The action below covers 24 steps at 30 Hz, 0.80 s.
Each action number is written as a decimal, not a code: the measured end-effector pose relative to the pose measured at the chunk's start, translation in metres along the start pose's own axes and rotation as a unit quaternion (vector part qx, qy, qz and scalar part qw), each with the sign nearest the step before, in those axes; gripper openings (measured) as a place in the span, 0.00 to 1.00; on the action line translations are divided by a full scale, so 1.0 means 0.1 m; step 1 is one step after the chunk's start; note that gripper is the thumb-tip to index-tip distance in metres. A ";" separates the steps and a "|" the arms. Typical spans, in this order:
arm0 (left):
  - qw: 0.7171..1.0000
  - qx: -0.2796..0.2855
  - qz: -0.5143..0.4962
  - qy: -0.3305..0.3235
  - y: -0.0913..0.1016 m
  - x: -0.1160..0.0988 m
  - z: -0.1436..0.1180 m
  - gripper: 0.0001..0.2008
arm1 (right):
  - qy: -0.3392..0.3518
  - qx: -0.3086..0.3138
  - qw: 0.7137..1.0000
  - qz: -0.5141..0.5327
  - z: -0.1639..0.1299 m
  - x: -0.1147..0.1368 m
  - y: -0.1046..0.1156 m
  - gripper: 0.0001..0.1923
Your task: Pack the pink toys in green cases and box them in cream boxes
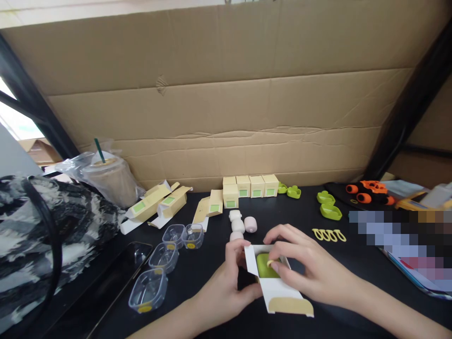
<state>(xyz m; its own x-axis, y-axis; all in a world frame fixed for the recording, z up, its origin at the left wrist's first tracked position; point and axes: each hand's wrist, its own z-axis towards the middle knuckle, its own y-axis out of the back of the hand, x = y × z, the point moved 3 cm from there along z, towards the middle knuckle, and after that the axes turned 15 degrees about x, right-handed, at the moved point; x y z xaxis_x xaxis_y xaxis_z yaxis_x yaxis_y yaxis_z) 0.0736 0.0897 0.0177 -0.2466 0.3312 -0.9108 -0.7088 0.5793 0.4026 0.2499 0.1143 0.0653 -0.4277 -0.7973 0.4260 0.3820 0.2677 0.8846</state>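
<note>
My left hand (235,278) grips the side of a small open carton (282,292), white inside, its flap folded down toward me. In the carton lies a rounded green silicone case (264,267). My right hand (303,263) reaches over the carton's right side, with thumb and finger closed on a pale yellow loop strap (270,263) at the green case. Just beyond the carton sit several small white and pale pink earbud cases (250,224). To the right lie several pale yellow loop straps (329,235) in a row and green silicone case parts (331,212).
Closed small boxes (257,187) stand against the cardboard wall (219,108). Opened cartons (173,201) and clear plastic tubs (148,289) are on the left, near a phone (106,287) and bagged drink cup (111,179). An orange toy car (372,188) sits back right.
</note>
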 end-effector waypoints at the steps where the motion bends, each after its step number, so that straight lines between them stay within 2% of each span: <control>1: 1.000 0.001 -0.002 -0.004 0.00 0.00 0.00 0.26 | 0.001 0.002 1.000 -0.005 0.00 0.01 0.00 0.06; 8: 1.000 -0.003 0.006 -0.010 0.01 0.01 0.01 0.26 | 0.013 -0.016 1.000 -0.003 0.01 0.02 0.00 0.05; 10: 1.000 -0.011 0.008 -0.014 0.01 0.00 0.00 0.26 | 0.024 -0.034 0.999 0.003 -0.02 0.00 0.01 0.06; 14: 0.999 -0.020 0.020 -0.022 0.01 -0.03 0.00 0.27 | 0.063 -0.089 0.994 -0.005 -0.08 -0.05 0.04 0.13; 17: 0.999 -0.025 0.044 -0.020 0.02 -0.01 -0.01 0.29 | 0.105 -0.122 0.987 -0.027 -0.12 -0.04 0.06 0.10; 20: 0.997 -0.024 0.067 -0.030 0.03 -0.01 0.00 0.32 | 0.131 -0.110 0.984 -0.041 -0.12 -0.01 0.04 0.08; 24: 0.994 -0.012 0.101 -0.026 0.03 -0.05 0.00 0.34 | 0.131 -0.098 0.985 -0.047 -0.12 -0.01 0.01 0.11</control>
<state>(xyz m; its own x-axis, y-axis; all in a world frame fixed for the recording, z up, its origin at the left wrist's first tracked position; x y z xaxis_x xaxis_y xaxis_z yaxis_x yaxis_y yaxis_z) 0.0723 0.0900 0.0232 -0.3525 0.4770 -0.8051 -0.6641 0.4786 0.5743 0.2607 0.1083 0.0632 -0.2526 -0.9325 0.2580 0.5136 0.0968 0.8526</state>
